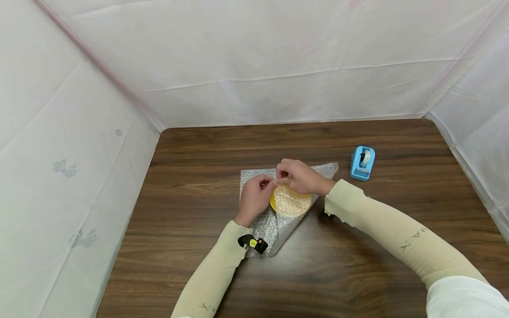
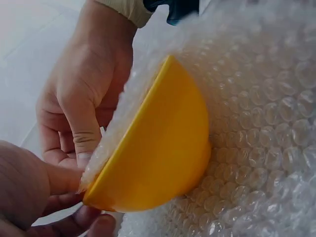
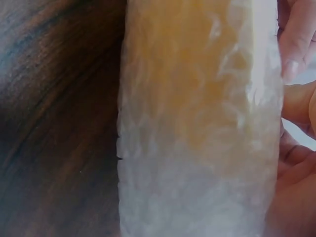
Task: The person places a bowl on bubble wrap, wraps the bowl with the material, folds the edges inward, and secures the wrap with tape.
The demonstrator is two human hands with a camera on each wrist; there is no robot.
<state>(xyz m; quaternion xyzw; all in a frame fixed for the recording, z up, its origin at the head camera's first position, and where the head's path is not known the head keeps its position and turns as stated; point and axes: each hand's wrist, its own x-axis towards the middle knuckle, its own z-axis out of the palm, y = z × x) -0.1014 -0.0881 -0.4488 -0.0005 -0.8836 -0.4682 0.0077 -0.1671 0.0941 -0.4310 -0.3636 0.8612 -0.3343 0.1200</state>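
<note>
A yellow bowl [image 2: 160, 148] lies on a sheet of bubble wrap [image 1: 265, 227], with one flap folded over its opening. In the head view only a sliver of the bowl's yellow side shows bare beside the flap. My left hand [image 1: 254, 199] is at the bowl's left rim, thumb on the flap's edge and fingers under the rim. From the far side my right hand [image 1: 302, 177] pinches the edge of the same flap between thumb and fingers. Both hands' fingertips nearly meet. The right wrist view mostly shows wrap over the blurred yellow bowl.
A light blue tape dispenser [image 1: 362, 163] with a roll in it stands to the right of the wrap. Everything rests on a dark wooden table [image 1: 191, 198]. White sheeting [image 1: 246, 62] hangs behind the table and along both sides.
</note>
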